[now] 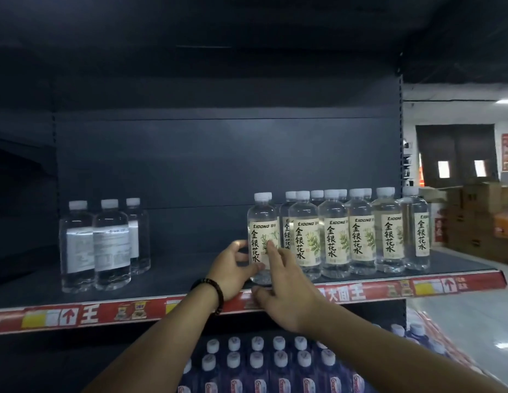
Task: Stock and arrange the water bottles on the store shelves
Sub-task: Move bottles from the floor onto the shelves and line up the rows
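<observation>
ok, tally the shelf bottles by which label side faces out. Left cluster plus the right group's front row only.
Back label out, left cluster: 3
Front label out, right group's front row: 6, including the bottle the left hand grips
Total: 9
Rows behind partly hidden, not counted.

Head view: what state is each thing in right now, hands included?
Honeysuckle water bottle, upright, capped, label forward.
Left hand, grips that bottle's lower left side.
Right hand, fingers straight, touching its label.
Row of bottles beside it, upright, capped, labels forward.
Three bottles at left, upright, capped, back labels showing.
Blue-labelled bottles below, upright, capped.
</observation>
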Tool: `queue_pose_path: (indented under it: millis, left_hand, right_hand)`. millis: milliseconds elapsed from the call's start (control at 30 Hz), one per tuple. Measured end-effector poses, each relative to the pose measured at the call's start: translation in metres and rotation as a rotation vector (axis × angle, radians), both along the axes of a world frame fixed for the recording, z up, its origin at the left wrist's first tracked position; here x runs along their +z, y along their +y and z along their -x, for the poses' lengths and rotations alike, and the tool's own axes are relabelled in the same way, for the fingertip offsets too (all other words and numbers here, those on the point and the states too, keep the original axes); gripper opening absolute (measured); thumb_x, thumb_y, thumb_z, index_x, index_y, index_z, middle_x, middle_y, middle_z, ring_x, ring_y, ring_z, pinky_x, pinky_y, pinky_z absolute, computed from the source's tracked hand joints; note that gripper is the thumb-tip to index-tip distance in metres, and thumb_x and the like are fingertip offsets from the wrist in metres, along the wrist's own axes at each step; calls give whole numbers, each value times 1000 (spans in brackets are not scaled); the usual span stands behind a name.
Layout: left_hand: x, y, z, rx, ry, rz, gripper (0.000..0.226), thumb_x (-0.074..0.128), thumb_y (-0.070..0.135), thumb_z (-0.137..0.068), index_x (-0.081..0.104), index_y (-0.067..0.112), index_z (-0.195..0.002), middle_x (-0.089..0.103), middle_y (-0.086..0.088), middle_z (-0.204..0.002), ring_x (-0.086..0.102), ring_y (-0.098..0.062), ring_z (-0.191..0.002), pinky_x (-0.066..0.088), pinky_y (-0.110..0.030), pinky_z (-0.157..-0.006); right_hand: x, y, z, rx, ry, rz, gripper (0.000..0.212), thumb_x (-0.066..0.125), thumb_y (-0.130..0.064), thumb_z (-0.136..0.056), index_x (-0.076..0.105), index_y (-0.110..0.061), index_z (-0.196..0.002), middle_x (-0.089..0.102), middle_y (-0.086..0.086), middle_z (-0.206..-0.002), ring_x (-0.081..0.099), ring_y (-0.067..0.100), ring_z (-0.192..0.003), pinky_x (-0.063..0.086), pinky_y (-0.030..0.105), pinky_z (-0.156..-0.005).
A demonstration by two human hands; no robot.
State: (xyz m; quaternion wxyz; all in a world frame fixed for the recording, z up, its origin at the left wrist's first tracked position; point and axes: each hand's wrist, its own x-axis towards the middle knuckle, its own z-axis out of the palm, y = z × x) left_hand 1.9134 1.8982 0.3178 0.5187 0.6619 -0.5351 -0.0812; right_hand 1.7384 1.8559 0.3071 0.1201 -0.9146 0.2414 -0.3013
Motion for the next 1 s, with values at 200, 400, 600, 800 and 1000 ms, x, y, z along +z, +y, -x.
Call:
queue_pose_path:
  millis: [200, 400, 600, 800, 1000]
  left_hand:
    - [1, -8, 15, -7, -7, -1, 53, 80, 20, -92, 57, 26, -140, 75, 15, -103, 69, 9, -92, 50, -8, -70]
    - [-2, -18, 28, -19, 11, 27, 59, 79, 23, -94, 53, 24, -148, 77, 14, -111, 70, 6, -99, 51, -10, -75]
    - [-3, -17, 30, 6, 10, 27, 60, 79, 30, -93, 52, 26, -146, 74, 15, -114, 67, 4, -103, 48, -13, -77]
    - [-4, 35, -14, 214, -118, 96, 33, 73, 19, -96, 62, 27, -126, 66, 11, -121, 67, 2, -92, 50, -10, -73]
    - [-13, 132, -101, 605, -311, 326, 31, 72, 5, -89, 58, 26, -107, 54, 8, -107, 59, -12, -97, 51, -27, -87]
  right_hand:
    - [0, -4, 14, -36, 20, 25, 99, 61, -41, -100, -7, -20, -168, 9, 1, -168, 23, 30, -156, 30, 41, -127]
    - [-4, -5, 23, -63, 46, -6, 92, 60, -38, -99, 0, -22, -166, 12, 5, -165, 32, 33, -151, 37, 43, -123]
    - [-7, 1, 20, -121, 15, 29, 77, 60, -35, -98, 19, -19, -161, 30, 5, -147, 43, 25, -135, 44, 38, -113]
    - [2, 21, -19, -35, -104, 100, 33, 59, -32, -98, 49, -24, -129, 40, -4, -126, 53, 17, -109, 52, 34, -93]
    - [4, 61, -117, 180, -126, -37, 29, 66, -31, -94, 55, -26, -120, 48, -6, -115, 55, 14, -101, 46, 29, -92]
